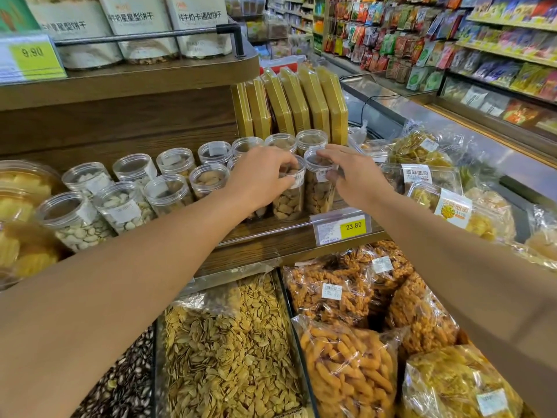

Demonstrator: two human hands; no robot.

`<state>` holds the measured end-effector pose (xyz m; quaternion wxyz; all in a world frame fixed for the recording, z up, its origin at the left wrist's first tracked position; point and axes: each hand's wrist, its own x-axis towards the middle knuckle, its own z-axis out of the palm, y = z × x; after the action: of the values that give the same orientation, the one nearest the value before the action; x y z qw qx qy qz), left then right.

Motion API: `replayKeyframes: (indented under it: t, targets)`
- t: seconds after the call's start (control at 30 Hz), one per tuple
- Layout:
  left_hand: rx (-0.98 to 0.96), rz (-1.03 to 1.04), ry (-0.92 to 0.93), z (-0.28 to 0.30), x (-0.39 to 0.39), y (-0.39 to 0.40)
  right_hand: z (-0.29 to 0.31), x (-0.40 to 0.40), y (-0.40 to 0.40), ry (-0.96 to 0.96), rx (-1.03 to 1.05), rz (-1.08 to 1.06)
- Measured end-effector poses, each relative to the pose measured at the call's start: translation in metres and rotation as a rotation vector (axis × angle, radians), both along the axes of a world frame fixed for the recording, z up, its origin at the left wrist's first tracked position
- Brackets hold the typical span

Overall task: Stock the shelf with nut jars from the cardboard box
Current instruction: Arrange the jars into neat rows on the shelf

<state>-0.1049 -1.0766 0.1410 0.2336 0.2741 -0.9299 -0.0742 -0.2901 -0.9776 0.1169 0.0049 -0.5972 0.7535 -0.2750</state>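
Two hands are out over the wooden shelf (271,227), both working the right end of the front row of clear nut jars. The left hand (262,176) comes in from the near left, fingers curled over the lid and side of one jar of pale brown nuts (289,197), gripping it from above as it stands upright near the shelf's front edge. Just to the right, touching or very nearly touching that jar, stands a second jar of nuts (319,191), and the right hand (355,173) has its fingertips hooked on the lid rim with the thumb down the right side, holding it too. Both jars sit above the yellow price tag (352,227) clipped to the shelf lip. Stretching away to the left, more clear jars (168,191) stand in two rows, some filled with pale seeds, some with darker nuts, every lid on. Behind the jars at the far side, a rank of flat golden boxes (301,101) leans upright. Below the shelf, near the camera, an open bin of striped seeds (226,342) lies left of bagged orange snacks (346,372). To the right of the shelf, clear trays and bags of yellow snacks (452,203) are heaped beside a glass-topped case (422,116). The cardboard box is out of view.
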Motion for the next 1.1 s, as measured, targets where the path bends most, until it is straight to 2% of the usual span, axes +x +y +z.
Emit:
replayKeyframes:
  t: [0.33, 0.43, 0.53, 0.73, 0.9, 1.1]
  targets:
    - [0.045, -0.009, -0.005, 0.002, -0.003, -0.009, 0.014, -0.005, -0.004, 0.047, 0.032, 0.046]
    - [0.053, -0.005, 0.04, 0.008, -0.003, -0.016, 0.027, -0.008, -0.012, -0.005, -0.064, 0.027]
    - [0.053, 0.031, 0.065, 0.018, -0.007, -0.028, 0.039, -0.014, -0.031, -0.058, -0.03, -0.04]
    - [0.063, -0.004, -0.26, 0.019, -0.017, -0.049, 0.053, -0.012, -0.049, 0.029, 0.198, 0.044]
    - [0.083, -0.056, -0.29, 0.021, -0.013, -0.052, 0.045, -0.009, -0.049, 0.075, 0.252, 0.067]
    - [0.074, 0.017, -0.295, 0.025, -0.019, -0.054, 0.042, -0.007, -0.049, 0.095, 0.218, 0.069]
